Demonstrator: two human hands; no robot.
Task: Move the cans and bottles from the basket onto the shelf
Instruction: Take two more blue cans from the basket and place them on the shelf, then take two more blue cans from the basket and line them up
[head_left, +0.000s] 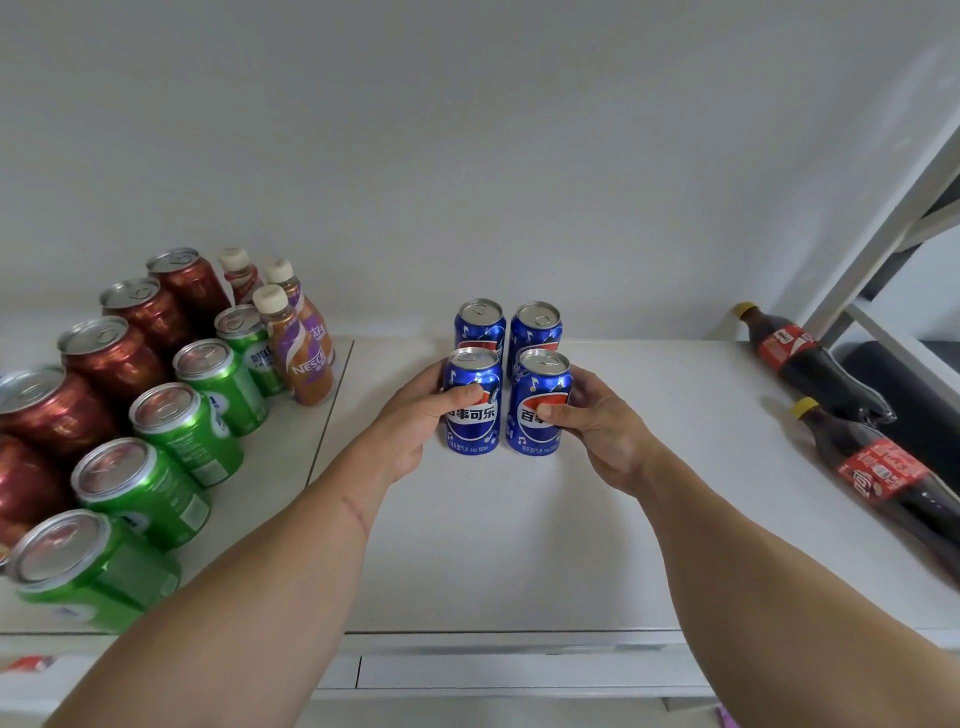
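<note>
Mid-placement: left hand (415, 415) wrapped round the front-left blue can (471, 400), right hand (592, 421) wrapped round the front-right blue can (538, 402), thumbs across the labels. Both cans upright with their bases on, or all but on, the white shelf (519, 545), just in front of two rear blue cans (508, 325), so making a two-by-two block. Front pair close together, a thin gap between them; whether touching the rear pair could not be told

To the left, on the same shelf: a row of red cans (111, 358), a row of green cans (179, 426), and small coffee bottles (298, 348) at the back. To the right, well apart from the blue block, two cola bottles (841, 415) lying on their sides. Basket out of view, so no telling how many items remained; task judged well along but not provably finished

Next move, as judged: loosen both grips straight outward without nudging the cans, draw the arms back toward the body, then reach down for the basket. Lying bottles likely to roll if bumped
</note>
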